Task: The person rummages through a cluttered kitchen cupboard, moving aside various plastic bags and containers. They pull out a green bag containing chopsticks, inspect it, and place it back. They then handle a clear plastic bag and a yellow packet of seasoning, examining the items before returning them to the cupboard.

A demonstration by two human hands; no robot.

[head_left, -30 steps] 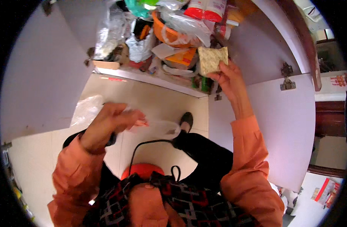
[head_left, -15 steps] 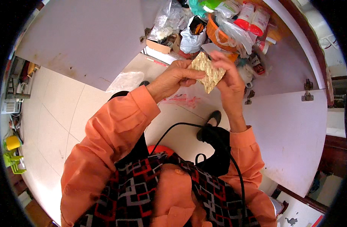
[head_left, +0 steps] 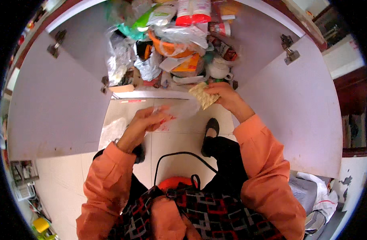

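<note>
My right hand [head_left: 228,98] pinches a flat gold patterned packet [head_left: 203,96] by its right side, in front of the open cabinet. To the left and a little nearer, my left hand [head_left: 146,121] has its fingers closed on a clear plastic bag [head_left: 185,109] with red print. The bag stretches from these fingers toward the packet; motion blurs it, and I cannot tell whether the two touch. What the packet holds is hidden.
The cabinet holds an orange basket [head_left: 167,46], a white teapot [head_left: 219,70], red-and-white packages [head_left: 193,12] and bags. Its doors [head_left: 59,104] stand open on both sides. A cardboard box [head_left: 122,87] sits at its left front edge. A black cord [head_left: 179,153] loops before me.
My hands have moved apart. The left let go of the packet, moved left and nearer, and took hold of the clear bag; the right keeps the packet. My view has turned.
</note>
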